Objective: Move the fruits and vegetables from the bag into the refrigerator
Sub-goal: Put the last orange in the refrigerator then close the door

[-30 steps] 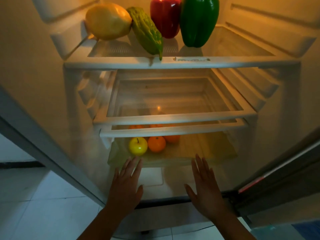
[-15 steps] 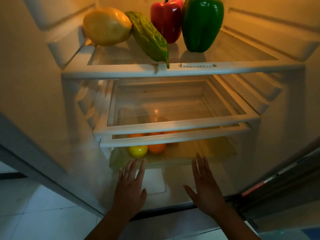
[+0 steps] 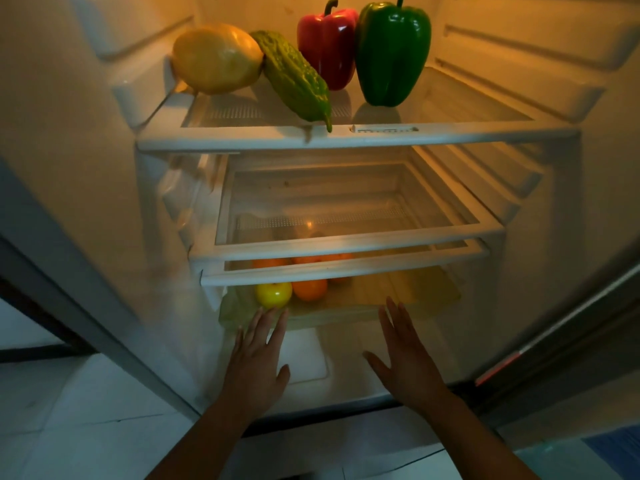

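The open refrigerator fills the view. Its top shelf (image 3: 450,135) carries a large yellow lemon-shaped fruit (image 3: 216,58), a bumpy green bitter gourd (image 3: 294,77), a red bell pepper (image 3: 327,41) and a green bell pepper (image 3: 391,51). The clear bottom drawer (image 3: 398,297) holds a yellow apple (image 3: 273,294) and several oranges (image 3: 310,289). My left hand (image 3: 258,362) and my right hand (image 3: 405,355) are flat, fingers spread, empty, against the drawer's front. The bag is out of view.
Two glass shelves (image 3: 346,242) sit between the top shelf and the drawer, with nothing on them. The fridge door (image 3: 571,341) stands open at the right. White floor tiles (image 3: 69,427) lie at the lower left.
The drawer has slid inward under both hands, so the apple and oranges sit further under the shelf edge. The camera has tilted, showing more of the top shelf.
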`<move>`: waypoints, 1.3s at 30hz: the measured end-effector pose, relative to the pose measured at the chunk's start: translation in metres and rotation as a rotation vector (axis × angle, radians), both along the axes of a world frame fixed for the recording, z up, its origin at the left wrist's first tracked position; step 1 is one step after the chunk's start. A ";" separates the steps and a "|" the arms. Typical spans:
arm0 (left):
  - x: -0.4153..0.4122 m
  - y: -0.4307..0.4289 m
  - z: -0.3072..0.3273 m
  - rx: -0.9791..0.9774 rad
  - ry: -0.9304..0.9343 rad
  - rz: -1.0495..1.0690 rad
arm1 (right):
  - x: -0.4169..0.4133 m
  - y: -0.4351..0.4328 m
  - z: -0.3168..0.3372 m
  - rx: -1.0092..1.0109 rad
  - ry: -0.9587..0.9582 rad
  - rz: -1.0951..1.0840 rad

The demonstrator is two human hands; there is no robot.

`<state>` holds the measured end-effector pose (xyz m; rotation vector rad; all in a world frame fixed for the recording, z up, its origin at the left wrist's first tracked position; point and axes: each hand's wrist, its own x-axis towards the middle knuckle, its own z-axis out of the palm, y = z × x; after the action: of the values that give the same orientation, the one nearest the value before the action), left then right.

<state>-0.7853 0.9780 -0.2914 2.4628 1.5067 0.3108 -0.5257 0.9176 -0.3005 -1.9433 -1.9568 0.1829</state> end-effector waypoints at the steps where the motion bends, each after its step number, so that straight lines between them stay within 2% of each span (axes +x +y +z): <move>1: 0.001 -0.002 0.003 -0.031 -0.023 0.004 | -0.001 -0.002 0.005 0.001 0.036 -0.011; 5: 0.004 -0.023 0.020 -0.115 -0.030 0.039 | -0.006 -0.019 0.023 -0.032 0.120 -0.020; 8: 0.007 -0.049 0.024 -0.147 -0.128 0.048 | -0.005 -0.042 0.030 -0.091 0.172 0.002; 17: 0.035 -0.155 0.039 -0.163 -0.354 0.162 | 0.007 -0.134 0.053 -0.087 0.214 0.125; 25: 0.048 -0.285 0.044 -0.189 -0.339 0.148 | 0.017 -0.256 0.043 -0.158 0.245 0.164; 32: 0.057 -0.343 0.047 -0.202 -0.294 0.057 | 0.028 -0.325 0.050 -0.192 0.242 0.092; 39: 0.067 -0.386 0.051 -0.222 -0.339 -0.117 | 0.028 -0.406 0.068 -0.145 0.213 -0.122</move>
<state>-0.7185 0.5919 -0.2401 2.1816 1.1842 0.4824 -0.4974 0.5115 -0.2328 -2.0324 -1.7251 0.4900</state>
